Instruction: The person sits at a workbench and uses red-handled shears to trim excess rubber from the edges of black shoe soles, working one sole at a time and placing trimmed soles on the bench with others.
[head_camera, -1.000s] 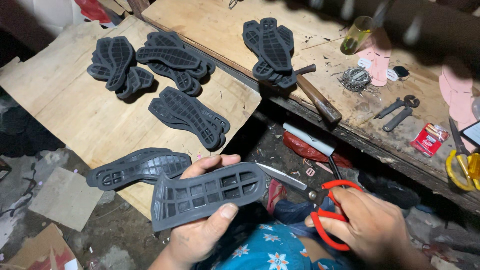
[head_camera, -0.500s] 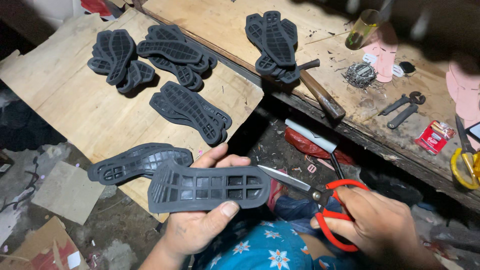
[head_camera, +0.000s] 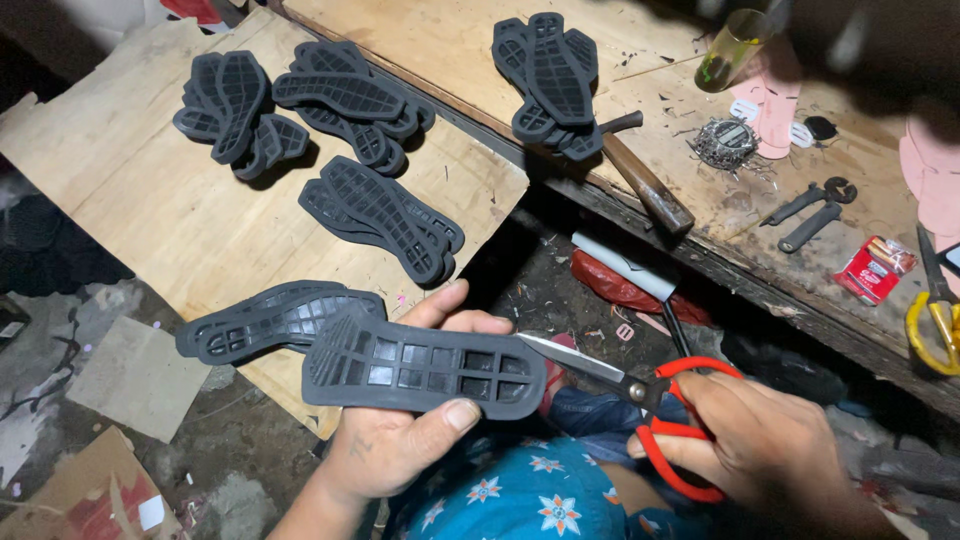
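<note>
My left hand (head_camera: 400, 440) grips a black rubber shoe sole (head_camera: 420, 365), held flat with its gridded inner side up. Red-handled scissors (head_camera: 650, 400) are in my right hand (head_camera: 770, 450), their blades touching the sole's right end. Another black sole (head_camera: 275, 320) lies just left of it on a plywood board (head_camera: 150, 220). More soles sit in piles on the board (head_camera: 350, 100) and on the wooden bench (head_camera: 550, 75).
On the bench (head_camera: 700, 200) lie a hammer (head_camera: 645, 180), a wad of wire (head_camera: 725, 140), two dark wrenches (head_camera: 805, 215), a small red packet (head_camera: 875, 268), yellow-handled scissors (head_camera: 935, 320) and a glass (head_camera: 730, 50). Cardboard scraps (head_camera: 135, 375) lie on the dirty floor.
The scissors have closed in on the sole's right end. The held sole has shifted slightly right and turned flatter.
</note>
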